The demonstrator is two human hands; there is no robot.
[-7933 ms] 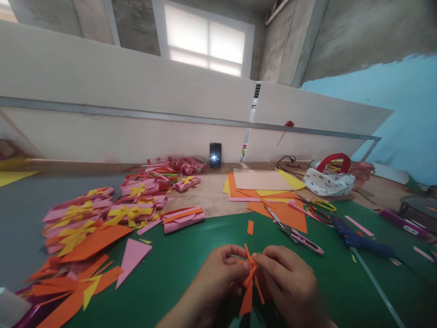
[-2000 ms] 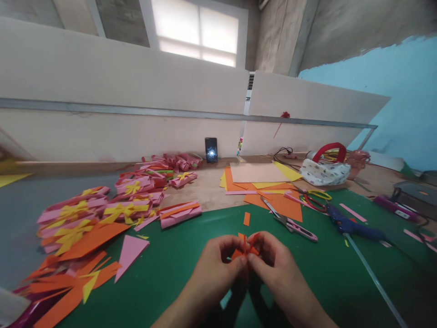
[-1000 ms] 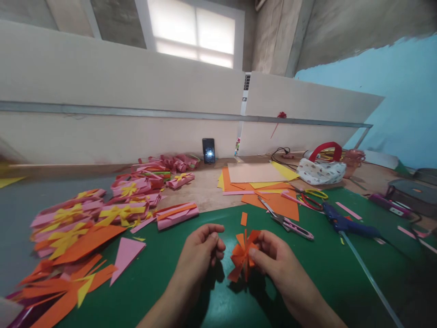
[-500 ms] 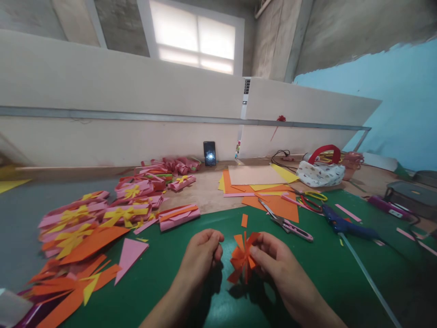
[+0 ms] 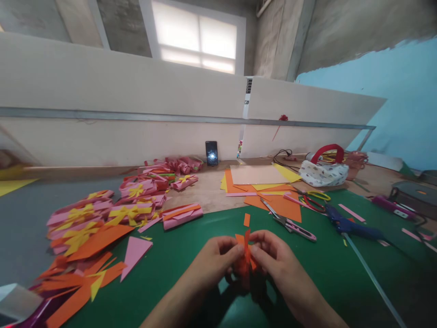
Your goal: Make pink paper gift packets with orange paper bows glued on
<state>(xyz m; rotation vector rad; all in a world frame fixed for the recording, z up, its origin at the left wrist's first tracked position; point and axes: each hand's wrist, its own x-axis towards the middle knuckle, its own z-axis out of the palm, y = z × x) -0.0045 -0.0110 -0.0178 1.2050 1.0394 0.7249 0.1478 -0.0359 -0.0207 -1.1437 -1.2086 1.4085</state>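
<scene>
My left hand and my right hand meet over the green cutting mat, both pinching an orange paper bow made of folded strips. Its loops stick up between my thumbs and forefingers, and its lower part is hidden by my fingers. A small orange paper scrap lies on the mat just beyond my hands.
Pink rolls with yellow bows are piled at the left, with orange and pink offcuts in front. Scissors, a blue glue gun and stacked paper sheets lie at the right. A phone leans against the wall.
Half a second ago my right hand alone held the spread bow and my left hand hovered beside it. Now my left hand has come back in, and both hands pinch the bow together.
</scene>
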